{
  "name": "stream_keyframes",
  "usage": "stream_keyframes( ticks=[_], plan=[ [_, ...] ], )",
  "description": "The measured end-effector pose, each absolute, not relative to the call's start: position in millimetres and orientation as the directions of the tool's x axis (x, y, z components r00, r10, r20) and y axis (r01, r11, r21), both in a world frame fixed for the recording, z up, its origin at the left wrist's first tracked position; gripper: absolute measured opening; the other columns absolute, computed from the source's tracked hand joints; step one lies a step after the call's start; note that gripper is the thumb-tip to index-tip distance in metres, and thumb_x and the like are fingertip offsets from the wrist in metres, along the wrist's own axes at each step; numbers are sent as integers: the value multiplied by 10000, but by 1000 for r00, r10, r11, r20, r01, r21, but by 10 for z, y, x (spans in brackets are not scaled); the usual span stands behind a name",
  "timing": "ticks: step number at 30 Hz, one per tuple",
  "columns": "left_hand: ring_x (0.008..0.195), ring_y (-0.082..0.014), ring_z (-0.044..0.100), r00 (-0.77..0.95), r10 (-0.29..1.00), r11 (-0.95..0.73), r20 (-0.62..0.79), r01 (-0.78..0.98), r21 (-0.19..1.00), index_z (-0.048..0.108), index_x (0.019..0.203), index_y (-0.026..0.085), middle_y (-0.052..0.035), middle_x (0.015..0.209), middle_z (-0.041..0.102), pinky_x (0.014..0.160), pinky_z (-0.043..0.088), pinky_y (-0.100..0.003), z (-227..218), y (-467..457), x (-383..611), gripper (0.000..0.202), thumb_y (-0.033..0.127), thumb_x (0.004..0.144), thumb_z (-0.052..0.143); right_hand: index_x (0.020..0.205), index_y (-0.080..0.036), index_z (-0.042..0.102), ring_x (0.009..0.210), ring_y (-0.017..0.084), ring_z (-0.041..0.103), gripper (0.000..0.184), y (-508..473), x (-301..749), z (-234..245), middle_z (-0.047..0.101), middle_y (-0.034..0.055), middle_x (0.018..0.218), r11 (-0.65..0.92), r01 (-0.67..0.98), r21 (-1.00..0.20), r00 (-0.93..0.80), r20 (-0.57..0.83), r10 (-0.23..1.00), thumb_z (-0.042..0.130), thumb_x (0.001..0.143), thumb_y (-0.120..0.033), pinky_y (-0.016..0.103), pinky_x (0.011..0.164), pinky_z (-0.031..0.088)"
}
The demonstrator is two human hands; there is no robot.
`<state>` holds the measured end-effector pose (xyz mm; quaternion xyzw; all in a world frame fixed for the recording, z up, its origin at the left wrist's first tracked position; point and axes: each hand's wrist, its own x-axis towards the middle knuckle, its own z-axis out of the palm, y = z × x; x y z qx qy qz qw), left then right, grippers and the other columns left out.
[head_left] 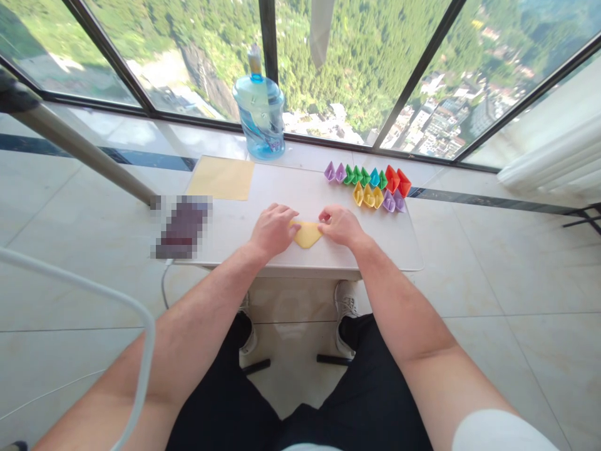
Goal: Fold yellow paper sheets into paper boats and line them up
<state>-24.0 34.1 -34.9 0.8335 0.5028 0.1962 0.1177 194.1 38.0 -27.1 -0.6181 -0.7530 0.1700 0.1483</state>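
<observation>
Between my hands, near the front edge of the low white table (225, 244), lies a small piece of folded yellow paper (307, 235). Its lower corners are folded in, giving it a blunt point toward me. My left hand (277, 229) pinches the paper's left end with thumb and fingers. At the opposite end, my right hand (340, 224) grips the right corner, its fingers curled. To the back left rests a flat sheet of yellow paper (221, 178). Folded paper boats stand in two rows at the back right, among them red (392, 180), green (357, 175) and yellow ones (369, 195).
A large blue water bottle (258, 116) stands behind the table by the window. A pixelated dark object (182, 227) with a cable lies at the table's left edge. A slanting pole (89, 141) and a white tube (141, 313) are on the left.
</observation>
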Motion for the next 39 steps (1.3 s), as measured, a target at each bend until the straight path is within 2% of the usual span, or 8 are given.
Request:
stream_keyframes(
  ticks=[5,9,14,20,29,34,39],
  plan=[
    [1124,-307,615,437,888,-457,141,808,373,753,1174,167,-146,1144,710,1028,460,-432,-350,396,-170,361,233,862,583,975,-199,759,895,200,641,193,355,1838,-270,723,58,982,245,848,-470,-257,41,966,664,807,-214,317,853,483],
    [1076,-298,625,453,882,-467,130,800,377,769,1053,170,-137,1062,711,1014,471,-419,-339,413,-140,289,190,860,555,1007,-196,768,983,227,634,202,344,1742,-271,715,72,995,271,845,-462,-279,52,959,671,831,-223,341,910,476],
    [1044,-293,625,430,891,-449,143,792,413,744,952,187,-122,998,709,975,487,-403,-346,420,-132,232,146,824,555,934,-216,767,979,228,630,161,389,1653,-303,722,59,971,267,841,-471,-276,53,960,644,833,-191,342,903,472],
    [981,-288,647,354,917,-397,181,790,467,762,857,207,-115,926,721,928,491,-406,-389,468,-159,231,176,858,533,859,-241,781,952,216,632,166,439,1725,-358,731,36,922,290,816,-501,-272,111,956,625,854,-185,329,903,461],
    [968,-280,646,357,913,-407,195,780,476,762,852,215,-104,923,718,915,485,-399,-447,499,-317,224,187,859,539,854,-209,751,924,216,627,133,411,2060,-371,717,46,898,283,834,-475,-251,130,959,630,847,-154,330,888,455],
    [955,-268,637,399,896,-442,195,764,470,747,860,212,-105,929,707,924,487,-398,-444,455,-228,236,185,881,513,945,-224,764,983,214,624,153,392,1880,-353,715,54,1005,331,807,-488,-305,135,943,632,874,-199,334,913,442],
    [966,-269,631,408,893,-448,191,762,468,737,870,213,-108,940,700,930,487,-399,-447,440,-202,236,193,898,503,873,-222,748,968,221,612,141,415,1758,-383,720,51,956,377,806,-456,-363,123,924,614,881,-179,344,931,423]
  ],
)
